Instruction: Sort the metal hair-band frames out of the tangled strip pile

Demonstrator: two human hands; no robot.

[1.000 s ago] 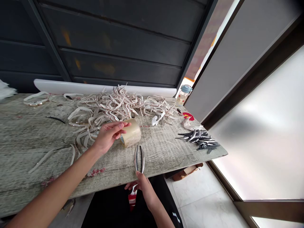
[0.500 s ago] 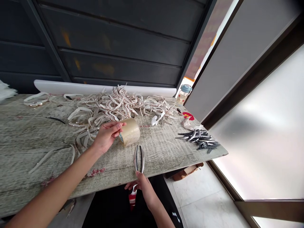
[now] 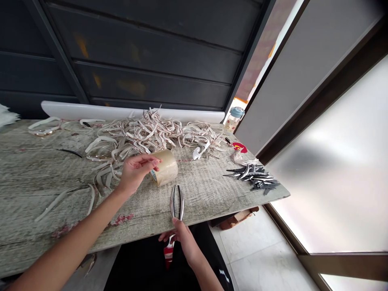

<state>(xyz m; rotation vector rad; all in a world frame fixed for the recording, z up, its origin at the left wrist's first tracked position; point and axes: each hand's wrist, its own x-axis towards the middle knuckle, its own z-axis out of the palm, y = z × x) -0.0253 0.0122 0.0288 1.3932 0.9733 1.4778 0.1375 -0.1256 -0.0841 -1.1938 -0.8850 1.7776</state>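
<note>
The right hand (image 3: 183, 236) pinches two curved silver-and-black strips (image 3: 181, 203); the left hand (image 3: 133, 173) curls beside a translucent yellowish tape roll (image 3: 168, 169), whether gripping anything I cannot tell.

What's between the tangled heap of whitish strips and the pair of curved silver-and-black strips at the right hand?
In the head view, a wide, yellowish-clear roll of tape lies between the heap and the curved pair; the left hand overlaps its left end.
</note>
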